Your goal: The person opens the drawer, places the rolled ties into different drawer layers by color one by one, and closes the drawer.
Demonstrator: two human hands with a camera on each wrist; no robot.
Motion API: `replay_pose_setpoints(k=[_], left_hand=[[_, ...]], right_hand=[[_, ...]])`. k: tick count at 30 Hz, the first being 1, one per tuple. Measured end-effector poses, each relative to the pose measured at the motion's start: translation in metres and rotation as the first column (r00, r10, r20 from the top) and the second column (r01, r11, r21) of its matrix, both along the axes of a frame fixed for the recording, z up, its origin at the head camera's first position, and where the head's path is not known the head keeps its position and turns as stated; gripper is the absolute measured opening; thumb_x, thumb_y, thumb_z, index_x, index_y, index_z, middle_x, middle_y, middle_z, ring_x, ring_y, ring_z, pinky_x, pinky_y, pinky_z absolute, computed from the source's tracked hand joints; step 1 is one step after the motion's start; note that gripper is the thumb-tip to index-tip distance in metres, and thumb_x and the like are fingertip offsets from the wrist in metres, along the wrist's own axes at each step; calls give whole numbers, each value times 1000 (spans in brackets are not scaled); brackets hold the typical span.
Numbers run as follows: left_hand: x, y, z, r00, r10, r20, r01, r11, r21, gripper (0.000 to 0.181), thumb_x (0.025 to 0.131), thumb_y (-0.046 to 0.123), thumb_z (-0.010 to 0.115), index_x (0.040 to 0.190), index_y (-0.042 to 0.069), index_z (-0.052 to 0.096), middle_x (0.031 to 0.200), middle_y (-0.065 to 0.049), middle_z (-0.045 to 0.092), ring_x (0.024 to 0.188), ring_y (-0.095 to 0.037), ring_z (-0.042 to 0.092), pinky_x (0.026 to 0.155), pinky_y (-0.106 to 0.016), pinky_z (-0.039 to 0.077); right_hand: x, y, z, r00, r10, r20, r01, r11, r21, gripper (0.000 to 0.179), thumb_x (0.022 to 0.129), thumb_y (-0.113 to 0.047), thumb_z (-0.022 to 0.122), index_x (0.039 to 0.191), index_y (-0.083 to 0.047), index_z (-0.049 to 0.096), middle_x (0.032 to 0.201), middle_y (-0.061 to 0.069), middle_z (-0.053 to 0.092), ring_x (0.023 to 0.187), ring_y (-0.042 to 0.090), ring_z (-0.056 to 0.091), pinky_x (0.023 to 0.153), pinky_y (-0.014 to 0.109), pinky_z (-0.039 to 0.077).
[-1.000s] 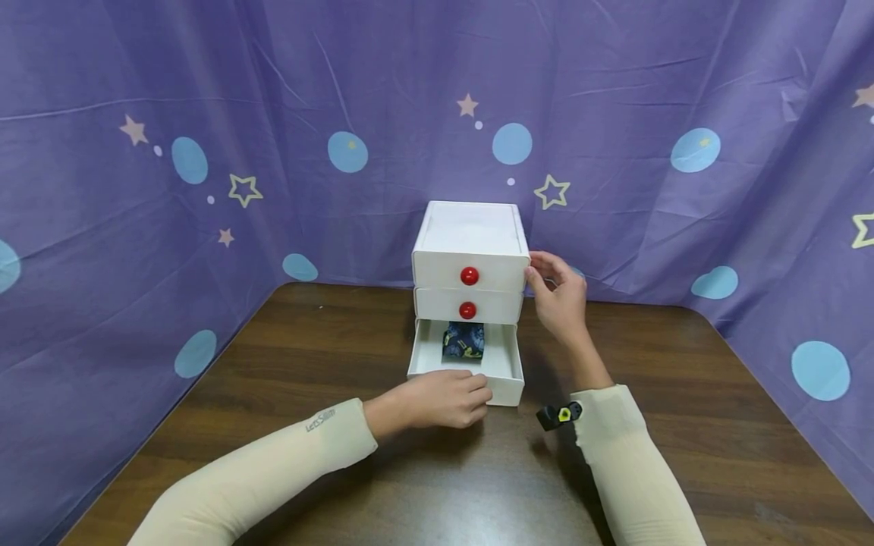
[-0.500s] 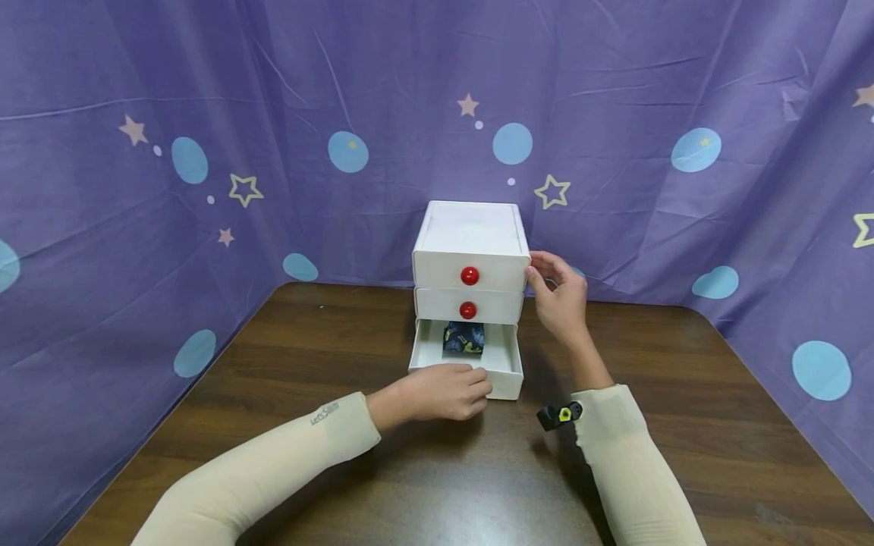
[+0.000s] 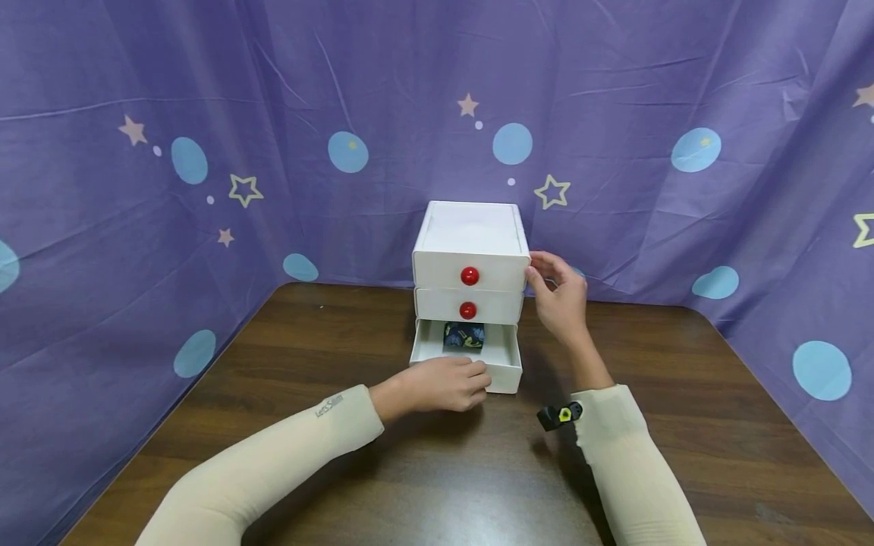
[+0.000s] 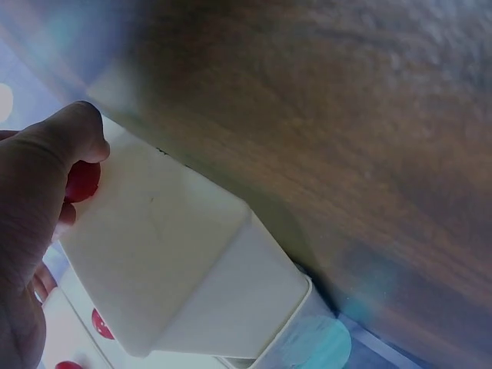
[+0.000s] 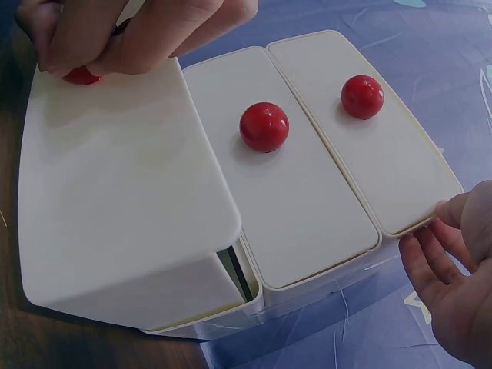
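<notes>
A white drawer cabinet (image 3: 471, 227) has three stacked drawers with round red knobs. Its bottom drawer (image 3: 505, 379) is partly pulled out. Inside lies a dark blue patterned bundle (image 3: 464, 335), apparently fabric, behind the front wall. My left hand (image 3: 447, 385) pinches the bottom drawer's red knob (image 4: 83, 183) between thumb and fingers, which hide most of it in the right wrist view. At the cabinet's upper right front corner, my right hand (image 3: 561, 299) holds the edge, thumb at the front and fingers along the side. The upper two drawers are closed.
The cabinet stands on a brown wooden table (image 3: 328, 334) near its back edge. Behind it hangs a purple curtain (image 3: 410, 76) with stars and blue dots. A black strap piece (image 3: 558, 415) sits at the right sleeve's cuff.
The bottom drawer has slid some way in toward the cabinet, with my left hand moving along on its knob. Less of the blue bundle shows. My right hand has stayed put.
</notes>
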State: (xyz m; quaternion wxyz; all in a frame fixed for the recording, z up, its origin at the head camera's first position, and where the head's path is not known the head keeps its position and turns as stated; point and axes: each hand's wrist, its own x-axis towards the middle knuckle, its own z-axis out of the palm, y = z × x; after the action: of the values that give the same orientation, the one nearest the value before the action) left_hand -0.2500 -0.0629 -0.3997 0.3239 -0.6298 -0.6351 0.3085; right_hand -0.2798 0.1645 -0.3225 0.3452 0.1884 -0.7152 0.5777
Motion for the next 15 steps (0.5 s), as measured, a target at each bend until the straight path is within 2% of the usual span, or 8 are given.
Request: replay_pose_setpoints(k=[6, 15], left_hand=[[-1, 1, -1, 1000, -14, 1, 14, 1000, -2, 17, 103, 18, 51, 97, 18, 67, 99, 1, 57, 94, -18, 54, 77, -25, 49], [0, 1, 1, 1000, -4, 14, 4, 1000, -1, 15, 102, 18, 53, 98, 18, 67, 100, 1, 58, 94, -18, 54, 77, -26, 49]], right_hand=[[1, -1, 0, 1000, 0, 1, 0, 1000, -8, 24, 93, 10, 67, 116, 14, 67, 106, 30, 71, 90, 40, 66, 71, 11, 51], [1, -1, -1, 1000, -9, -6, 9, 1000, -2, 24, 93, 10, 67, 117, 14, 67, 107, 29, 72, 91, 37, 67, 71, 11, 51]])
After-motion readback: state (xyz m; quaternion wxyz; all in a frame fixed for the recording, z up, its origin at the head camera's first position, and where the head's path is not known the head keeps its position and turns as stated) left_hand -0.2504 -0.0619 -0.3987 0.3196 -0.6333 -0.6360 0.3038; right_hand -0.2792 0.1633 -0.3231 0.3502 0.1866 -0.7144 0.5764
